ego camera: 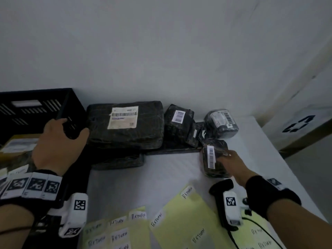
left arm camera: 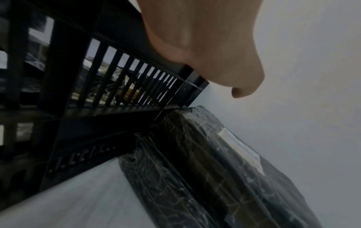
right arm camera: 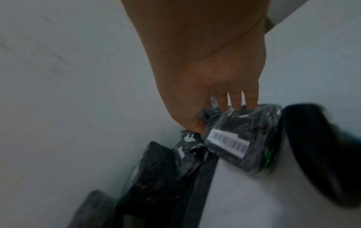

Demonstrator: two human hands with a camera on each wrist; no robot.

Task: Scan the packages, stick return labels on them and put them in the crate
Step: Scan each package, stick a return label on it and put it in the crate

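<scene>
A: Head view first; what does the left hand [ego camera: 57, 141] do?

B: It grips the corner of the black crate [ego camera: 36, 108], fingers and thumb curled over the rim; the crate stands at the table's left, against the wall, with a brown parcel lying inside it.

A: And the right hand [ego camera: 231, 162]?

B: It reaches to a small black package [ego camera: 213, 159] lying on the white table [ego camera: 170, 173], fingers on its right side; the barcode strip faces up. Behind it, along the wall, lie a large flat package [ego camera: 125, 123], a box-shaped package [ego camera: 177, 121] and a rounded package [ego camera: 221, 123]; yellow sheets of return labels [ego camera: 181, 221] lie nearest the person.

A: Left wrist view?

B: The left hand [left arm camera: 205, 46] sits clamped on the crate's [left arm camera: 109, 80] top corner; only the thumb side shows; the large flat package [left arm camera: 215, 177] lies just beside the crate's base.

A: Right wrist view?

B: Blurred; the right hand [right arm camera: 205, 77] grasps the small black package [right arm camera: 240, 135], thumb on its near end and fingers [right arm camera: 236, 100] over the far edge; the package touches the table and a neighbouring black bag [right arm camera: 187, 148].
</scene>
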